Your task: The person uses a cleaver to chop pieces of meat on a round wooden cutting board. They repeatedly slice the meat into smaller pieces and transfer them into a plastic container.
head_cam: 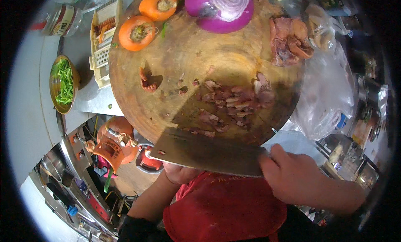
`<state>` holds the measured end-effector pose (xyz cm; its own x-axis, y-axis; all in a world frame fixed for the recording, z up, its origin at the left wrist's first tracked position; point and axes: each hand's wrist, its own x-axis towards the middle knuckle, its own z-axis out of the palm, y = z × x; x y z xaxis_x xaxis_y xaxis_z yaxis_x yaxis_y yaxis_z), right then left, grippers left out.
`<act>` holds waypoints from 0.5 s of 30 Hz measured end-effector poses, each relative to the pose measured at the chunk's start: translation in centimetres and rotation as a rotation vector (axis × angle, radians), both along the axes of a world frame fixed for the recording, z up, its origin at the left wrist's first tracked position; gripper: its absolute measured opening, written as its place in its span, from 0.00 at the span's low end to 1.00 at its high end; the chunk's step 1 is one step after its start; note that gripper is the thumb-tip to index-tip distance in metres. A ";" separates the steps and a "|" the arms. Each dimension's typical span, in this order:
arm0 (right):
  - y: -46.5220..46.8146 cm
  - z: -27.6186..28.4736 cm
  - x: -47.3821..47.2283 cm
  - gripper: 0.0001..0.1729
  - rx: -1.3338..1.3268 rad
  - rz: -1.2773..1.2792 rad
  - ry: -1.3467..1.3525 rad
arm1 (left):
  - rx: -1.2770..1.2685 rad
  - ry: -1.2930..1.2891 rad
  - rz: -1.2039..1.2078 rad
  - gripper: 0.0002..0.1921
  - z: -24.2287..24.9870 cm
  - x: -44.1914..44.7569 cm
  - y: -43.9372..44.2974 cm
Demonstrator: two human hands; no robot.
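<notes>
My right hand (288, 174) is closed around the handle of a broad cleaver (206, 151), whose blade lies level over the near edge of a round wooden chopping block (188, 57). A small scrap of meat sticks to the blade near its left end. Under the blade is my left hand (181, 173), partly hidden, so its fingers cannot be made out. Sliced meat (235, 99) is spread on the block beyond the cleaver. A larger piece of meat (286, 41) lies at the block's right. A small dark reddish scrap (147, 80) sits left of centre.
Two carrot pieces (137, 33) and a cut purple onion (219, 11) lie on the block's far side. To the left stand a grater (101, 58), a bowl of cut greens (64, 82) and a jar (64, 20). Plastic bags (325, 91) are at the right.
</notes>
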<state>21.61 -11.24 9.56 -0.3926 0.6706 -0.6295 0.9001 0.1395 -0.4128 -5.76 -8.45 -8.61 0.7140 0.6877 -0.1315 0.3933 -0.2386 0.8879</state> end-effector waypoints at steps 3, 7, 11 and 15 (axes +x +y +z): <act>0.7 -2.8 -2.3 0.12 0.063 -0.026 0.042 | 0.146 -0.117 0.076 0.17 0.2 0.3 -0.1; 0.5 -3.4 -1.9 0.13 0.090 -0.065 0.071 | 0.296 -0.135 0.108 0.18 0.2 0.4 -0.1; 0.1 0.5 1.8 0.14 0.003 -0.108 -0.030 | 0.423 -0.077 0.132 0.18 -2.1 -1.3 -1.6; -1.6 5.1 2.7 0.20 -0.073 -0.026 -0.032 | -0.051 -0.138 0.184 0.19 -6.5 -1.9 -4.6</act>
<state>24.26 -12.82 14.63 -0.3546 0.6322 -0.6889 0.9158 0.0860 -0.3924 -7.63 -13.09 -15.08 0.5907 0.8030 -0.0794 0.3005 -0.1275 0.9452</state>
